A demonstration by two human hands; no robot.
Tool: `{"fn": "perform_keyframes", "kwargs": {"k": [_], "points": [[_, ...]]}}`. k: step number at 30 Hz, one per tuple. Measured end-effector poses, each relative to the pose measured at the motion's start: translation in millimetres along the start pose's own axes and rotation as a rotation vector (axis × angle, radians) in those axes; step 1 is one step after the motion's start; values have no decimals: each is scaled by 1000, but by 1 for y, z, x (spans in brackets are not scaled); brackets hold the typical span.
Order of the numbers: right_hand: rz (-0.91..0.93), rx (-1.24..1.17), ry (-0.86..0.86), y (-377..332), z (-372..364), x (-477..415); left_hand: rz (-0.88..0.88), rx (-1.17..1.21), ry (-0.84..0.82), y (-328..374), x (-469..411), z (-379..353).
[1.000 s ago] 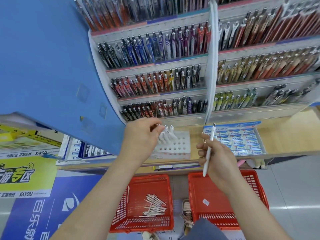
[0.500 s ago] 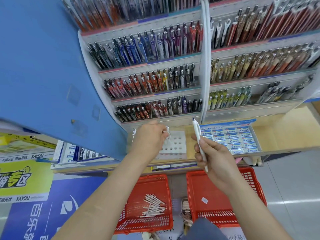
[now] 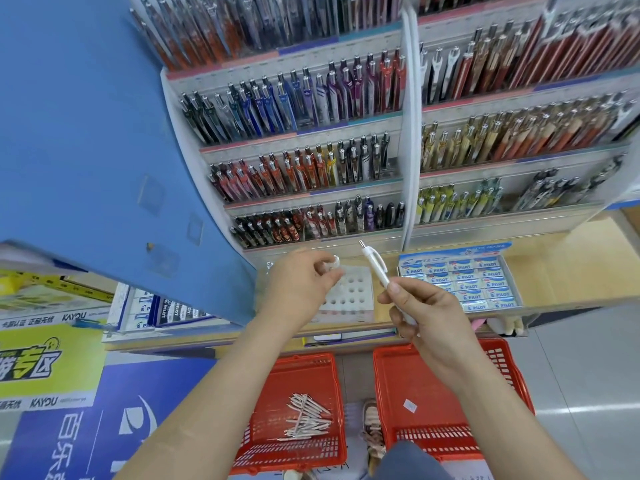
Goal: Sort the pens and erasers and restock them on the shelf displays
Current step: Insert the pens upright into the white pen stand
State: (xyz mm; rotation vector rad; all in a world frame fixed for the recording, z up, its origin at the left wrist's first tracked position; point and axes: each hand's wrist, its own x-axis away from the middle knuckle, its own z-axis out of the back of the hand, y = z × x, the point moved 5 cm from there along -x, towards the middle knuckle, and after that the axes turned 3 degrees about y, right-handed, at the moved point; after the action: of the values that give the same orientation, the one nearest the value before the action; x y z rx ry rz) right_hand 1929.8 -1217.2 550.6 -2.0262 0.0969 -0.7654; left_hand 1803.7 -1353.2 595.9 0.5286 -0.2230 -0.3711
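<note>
Hands are hovering over the counter [image 3: 561, 265] below the pen shelves [image 3: 311, 130]. The right hand [image 3: 433, 323] is gripping a white pen [image 3: 374, 266] by its lower half, fingers curled round the barrel; the pen is slanting up and to the left, its clip end standing above the gap between the holder [image 3: 349, 296] and the eraser box [image 3: 460, 282]. The left hand [image 3: 298, 285] is curling over the holder's far left corner and pinching a small white piece [image 3: 335, 263], too small to identify. On the floor two red baskets are sitting side by side: the left basket [image 3: 263, 455] is holding a heap of white pens [image 3: 306, 419], and the right basket [image 3: 450, 448] is lying partly under the right forearm.
</note>
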Motion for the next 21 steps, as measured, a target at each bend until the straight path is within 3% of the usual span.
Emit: {"fn": "perform_keyframes", "kwargs": {"k": [4,8,14,18,21], "points": [[64,141,-45,-3,-4,0,188,669,-93,8,17,15],[121,252,-104,-8,-17,2,253,823,-119,8,29,27],[180,298,-123,-6,-33,-2,258,739,19,-11,38,52],[217,423,49,5,-19,-16,168,405,187,-34,40,79],[188,592,116,23,-9,-26,92,201,196,-39,41,83]]}}
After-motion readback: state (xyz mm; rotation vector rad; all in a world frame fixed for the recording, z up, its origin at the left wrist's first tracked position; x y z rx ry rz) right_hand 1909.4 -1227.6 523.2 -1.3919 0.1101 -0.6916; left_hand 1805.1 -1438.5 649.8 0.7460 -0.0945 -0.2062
